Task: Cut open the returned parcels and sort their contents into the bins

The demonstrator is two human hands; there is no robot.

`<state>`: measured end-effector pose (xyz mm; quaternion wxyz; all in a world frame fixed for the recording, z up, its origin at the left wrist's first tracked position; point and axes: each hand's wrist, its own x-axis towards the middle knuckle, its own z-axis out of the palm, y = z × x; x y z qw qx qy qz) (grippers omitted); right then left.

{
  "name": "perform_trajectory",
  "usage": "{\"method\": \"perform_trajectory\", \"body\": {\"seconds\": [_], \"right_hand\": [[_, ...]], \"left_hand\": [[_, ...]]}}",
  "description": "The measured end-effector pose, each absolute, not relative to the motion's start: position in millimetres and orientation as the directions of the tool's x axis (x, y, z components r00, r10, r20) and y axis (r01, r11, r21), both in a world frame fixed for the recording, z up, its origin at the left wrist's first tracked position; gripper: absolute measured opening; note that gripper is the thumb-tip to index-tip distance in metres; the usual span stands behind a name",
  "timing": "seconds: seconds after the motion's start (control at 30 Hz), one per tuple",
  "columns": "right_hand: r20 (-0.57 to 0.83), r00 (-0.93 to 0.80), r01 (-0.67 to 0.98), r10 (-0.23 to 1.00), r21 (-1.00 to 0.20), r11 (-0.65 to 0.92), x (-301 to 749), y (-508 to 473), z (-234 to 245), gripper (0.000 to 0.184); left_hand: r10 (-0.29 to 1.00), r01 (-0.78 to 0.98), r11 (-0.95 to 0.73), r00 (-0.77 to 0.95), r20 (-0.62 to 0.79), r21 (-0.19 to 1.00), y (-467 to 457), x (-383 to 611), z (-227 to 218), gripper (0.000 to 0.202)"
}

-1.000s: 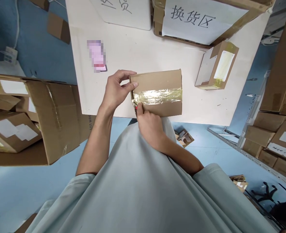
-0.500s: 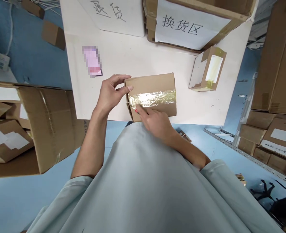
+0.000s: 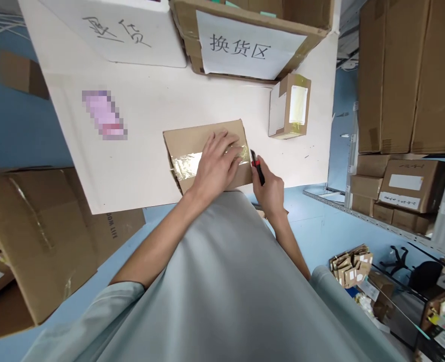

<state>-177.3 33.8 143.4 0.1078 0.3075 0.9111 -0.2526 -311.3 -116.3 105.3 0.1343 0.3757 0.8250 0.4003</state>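
A taped cardboard box (image 3: 186,138) lies near the front edge of the white table, shiny tape running across its top. My left hand (image 3: 217,160) rests flat on the box's top, fingers spread over the tape toward the right end. In my right hand (image 3: 269,191) is a black and red box cutter (image 3: 259,170), its tip pointing up beside the box's right end. Whether the blade touches the cardboard I cannot tell.
A smaller labelled box (image 3: 288,108) stands at the right of the table (image 3: 139,166). Behind are a large open carton (image 3: 190,48) with a paper sign and a white bin (image 3: 147,55). A blurred-out pink phone-like item (image 3: 103,115) lies left. An open carton (image 3: 56,236) stands below left.
My left hand has moved from the box's left edge onto its top. My right hand has shifted from the left end to the right end with the cutter. The view has turned right.
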Motion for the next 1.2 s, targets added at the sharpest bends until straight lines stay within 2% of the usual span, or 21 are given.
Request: {"method": "perform_trajectory", "body": {"seconds": [0.3,0.47,0.73,0.87,1.2], "right_hand": [[-0.360,-0.758,0.653,0.545,-0.403,0.642,-181.5,12.5,171.9,0.053],[-0.474,-0.691,0.697,0.546,-0.235,0.678,-204.5,5.5,186.7,0.050],[-0.596,-0.553,0.700,0.582,0.046,0.713,-247.6,-8.1,212.8,0.042],[-0.612,-0.528,0.686,0.589,0.101,0.721,-261.4,-6.5,218.2,0.038],[-0.651,-0.477,0.688,0.591,0.142,0.712,-233.8,-19.5,224.9,0.044]], "left_hand": [[0.744,0.560,0.338,-0.651,0.149,0.757,-119.2,-312.4,87.7,0.024],[0.741,0.557,0.313,-0.650,0.169,0.769,-117.7,-310.5,81.3,0.026],[0.741,0.458,0.266,-0.660,0.123,0.848,-117.3,-308.6,79.3,0.032],[0.741,0.422,0.242,-0.661,0.114,0.874,-117.4,-308.9,79.4,0.033],[0.743,0.456,0.269,-0.659,0.119,0.848,-119.5,-307.3,77.9,0.035]]}}
